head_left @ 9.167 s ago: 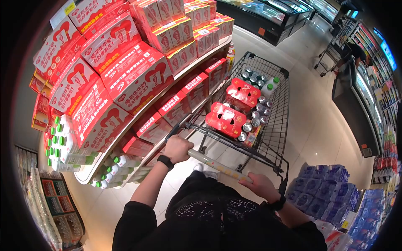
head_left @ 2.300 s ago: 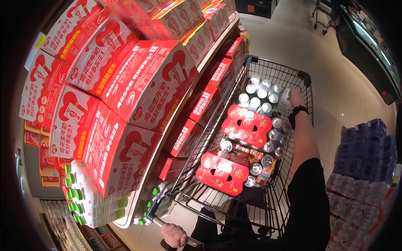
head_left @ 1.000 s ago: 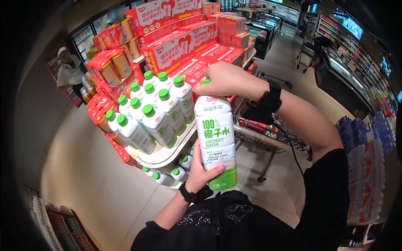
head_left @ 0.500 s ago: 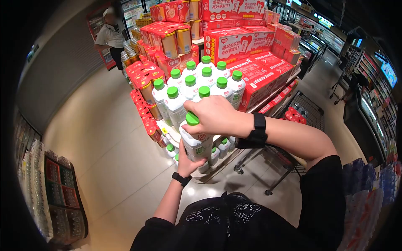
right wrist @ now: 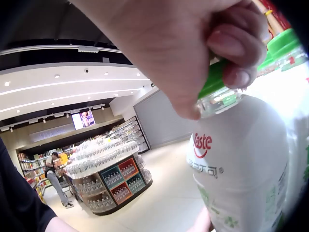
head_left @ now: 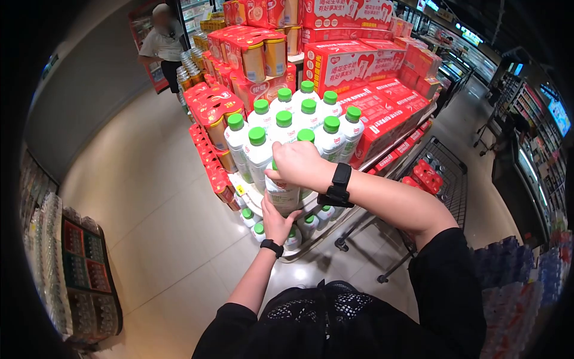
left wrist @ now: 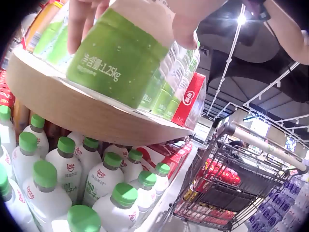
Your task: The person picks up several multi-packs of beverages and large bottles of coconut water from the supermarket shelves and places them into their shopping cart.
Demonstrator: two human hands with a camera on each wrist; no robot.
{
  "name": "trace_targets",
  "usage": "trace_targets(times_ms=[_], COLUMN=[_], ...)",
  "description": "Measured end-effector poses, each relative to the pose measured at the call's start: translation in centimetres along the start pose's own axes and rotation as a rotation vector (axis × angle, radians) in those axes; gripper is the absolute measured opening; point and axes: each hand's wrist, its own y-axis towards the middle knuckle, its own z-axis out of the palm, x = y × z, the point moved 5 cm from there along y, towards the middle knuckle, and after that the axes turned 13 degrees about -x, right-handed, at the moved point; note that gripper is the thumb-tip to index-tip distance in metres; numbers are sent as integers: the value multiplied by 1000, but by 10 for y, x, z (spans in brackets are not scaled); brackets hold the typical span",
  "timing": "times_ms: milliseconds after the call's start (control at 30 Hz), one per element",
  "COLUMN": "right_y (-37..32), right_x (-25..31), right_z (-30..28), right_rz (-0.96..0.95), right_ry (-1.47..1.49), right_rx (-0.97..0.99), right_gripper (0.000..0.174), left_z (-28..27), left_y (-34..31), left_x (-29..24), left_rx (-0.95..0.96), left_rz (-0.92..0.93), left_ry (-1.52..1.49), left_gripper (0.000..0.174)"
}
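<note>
A white coconut water bottle with a green base and green cap (head_left: 282, 196) stands at the shelf's front edge, beside rows of matching bottles (head_left: 257, 149). My right hand (head_left: 302, 166) grips it by the cap from above; in the right wrist view, curled fingers and thumb (right wrist: 193, 53) pinch the green cap (right wrist: 215, 82). My left hand (head_left: 278, 222) holds the lower part of the bottle, thumb on one side and fingers on the other. In the left wrist view the bottle's green base (left wrist: 116, 60) is at the wooden shelf rim (left wrist: 87, 113).
More bottles (left wrist: 104, 174) fill the lower shelf. Red cartons (head_left: 382, 102) and can packs (head_left: 218, 110) flank the bottles. A shopping cart (head_left: 451, 179) with red packs is at the right. A person (head_left: 161, 45) stands at the far left, behind the display.
The cart handle was held earlier. Since about a second ago, both hands have carried the bottle forward from near my body to the shelf edge, and the view has turned left.
</note>
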Motion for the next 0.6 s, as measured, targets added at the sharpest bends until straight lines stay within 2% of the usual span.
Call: trace_targets(times_ms=[100, 200, 333, 467, 500, 600], right_y=[-5, -12, -14, -12, -13, -44], right_x=[4, -3, -4, -2, -2, -5], right_z=[-4, 0, 1, 5, 3, -23], right_rz=[9, 45, 88, 153, 184, 269], right_ry=[2, 52, -7, -1, 31, 154], right_rx=[68, 17, -118, -170, -161, -197], right_gripper=[50, 49, 50, 53, 60, 65], left_z=[11, 9, -8, -11, -7, -3], left_y=[0, 8, 17, 13, 13, 16], left_x=[9, 15, -1, -9, -6, 3], left_rx=[-7, 100, 135, 98, 84, 79], left_rz=[-32, -60, 90, -20, 42, 76], left_ry=[82, 56, 219, 126, 161, 139], left_gripper=[105, 106, 101, 98, 97, 95])
